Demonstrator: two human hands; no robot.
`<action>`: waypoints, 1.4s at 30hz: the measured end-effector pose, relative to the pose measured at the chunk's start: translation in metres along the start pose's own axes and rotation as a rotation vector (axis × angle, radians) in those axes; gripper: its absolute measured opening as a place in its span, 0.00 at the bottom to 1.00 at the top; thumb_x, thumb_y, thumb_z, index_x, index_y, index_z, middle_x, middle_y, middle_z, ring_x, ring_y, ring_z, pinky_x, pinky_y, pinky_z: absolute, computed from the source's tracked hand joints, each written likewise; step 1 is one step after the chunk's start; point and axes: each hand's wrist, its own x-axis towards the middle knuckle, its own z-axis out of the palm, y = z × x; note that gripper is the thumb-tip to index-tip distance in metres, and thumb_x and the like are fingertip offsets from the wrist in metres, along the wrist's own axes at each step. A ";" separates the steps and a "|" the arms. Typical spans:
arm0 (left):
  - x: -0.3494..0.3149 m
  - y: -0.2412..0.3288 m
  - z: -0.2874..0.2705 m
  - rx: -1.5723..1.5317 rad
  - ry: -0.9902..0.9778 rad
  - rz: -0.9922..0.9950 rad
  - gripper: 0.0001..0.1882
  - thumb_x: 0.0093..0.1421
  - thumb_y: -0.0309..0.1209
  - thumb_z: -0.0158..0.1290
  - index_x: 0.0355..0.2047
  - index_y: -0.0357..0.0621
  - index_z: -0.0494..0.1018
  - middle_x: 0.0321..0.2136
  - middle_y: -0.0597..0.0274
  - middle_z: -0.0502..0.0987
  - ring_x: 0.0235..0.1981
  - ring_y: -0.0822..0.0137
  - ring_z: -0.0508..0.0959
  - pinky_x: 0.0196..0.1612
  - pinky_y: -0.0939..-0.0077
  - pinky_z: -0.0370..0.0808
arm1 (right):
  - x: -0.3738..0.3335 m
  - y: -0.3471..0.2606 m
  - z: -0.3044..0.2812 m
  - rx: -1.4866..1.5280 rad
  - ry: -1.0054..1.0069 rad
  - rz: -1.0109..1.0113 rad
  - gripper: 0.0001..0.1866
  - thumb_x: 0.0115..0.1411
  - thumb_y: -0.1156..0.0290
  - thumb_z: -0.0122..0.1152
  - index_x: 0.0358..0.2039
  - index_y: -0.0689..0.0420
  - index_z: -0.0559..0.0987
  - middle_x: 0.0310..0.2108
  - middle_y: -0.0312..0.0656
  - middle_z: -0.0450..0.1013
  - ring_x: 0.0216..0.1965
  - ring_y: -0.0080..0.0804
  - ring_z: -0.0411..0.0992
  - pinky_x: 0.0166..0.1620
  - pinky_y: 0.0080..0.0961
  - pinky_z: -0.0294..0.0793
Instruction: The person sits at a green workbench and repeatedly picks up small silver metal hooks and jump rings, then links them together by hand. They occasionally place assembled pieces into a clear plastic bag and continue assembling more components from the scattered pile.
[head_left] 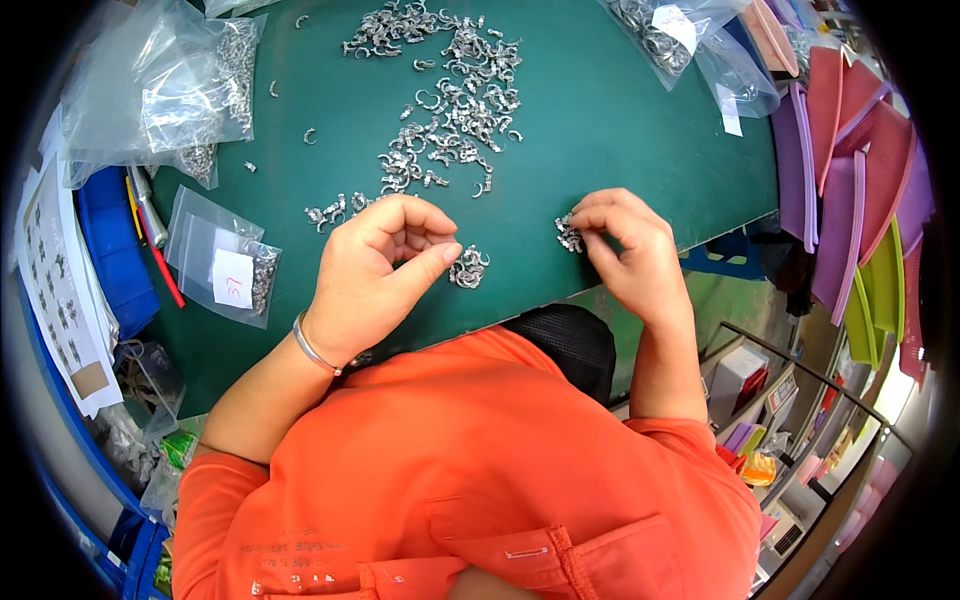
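Observation:
Small silver curved metal clips [455, 115] lie in a long scattered heap on the green tabletop [620, 130]. My left hand [375, 265] is curled beside a small separate pile of clips [468, 267], thumb near the bent index finger. Whatever its fingertips hold, if anything, is too small to make out. Over to the right, my right hand [635, 250] has its fingers and thumb drawn together at another little cluster of clips [568, 234]. Its fingertips touch the cluster's right side.
Clear bags of metal parts [235, 85] lie at the far left, with a smaller labelled bag [232, 280] nearer. Another bag [660, 35] sits at the far right. Purple and red plastic bins [840, 200] stack beyond the right edge. A blue bin [112, 240] and printed sheets [60, 270] line the left.

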 end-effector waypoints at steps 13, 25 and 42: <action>-0.009 0.004 -0.001 0.030 0.013 0.003 0.09 0.58 0.17 0.58 0.39 0.34 0.73 0.35 0.63 0.76 0.36 0.75 0.77 0.41 0.81 0.76 | 0.066 0.011 0.043 -0.229 0.216 -0.158 0.04 0.52 0.78 0.63 0.30 0.59 0.79 0.30 0.42 0.75 0.34 0.43 0.74 0.40 0.35 0.75; -0.001 0.002 0.004 -0.167 -0.056 -0.104 0.09 0.60 0.17 0.56 0.41 0.30 0.73 0.36 0.55 0.79 0.36 0.70 0.81 0.42 0.77 0.80 | 0.028 -0.039 0.039 0.344 -0.063 -0.269 0.08 0.49 0.81 0.67 0.30 0.60 0.78 0.30 0.42 0.76 0.32 0.40 0.76 0.36 0.31 0.76; -0.004 -0.010 0.005 0.605 -0.015 0.413 0.06 0.51 0.18 0.60 0.29 0.38 0.76 0.29 0.59 0.76 0.30 0.64 0.78 0.33 0.73 0.75 | 0.023 -0.029 0.047 0.119 -0.047 -0.244 0.08 0.49 0.83 0.64 0.30 0.60 0.76 0.31 0.44 0.72 0.33 0.43 0.74 0.36 0.32 0.76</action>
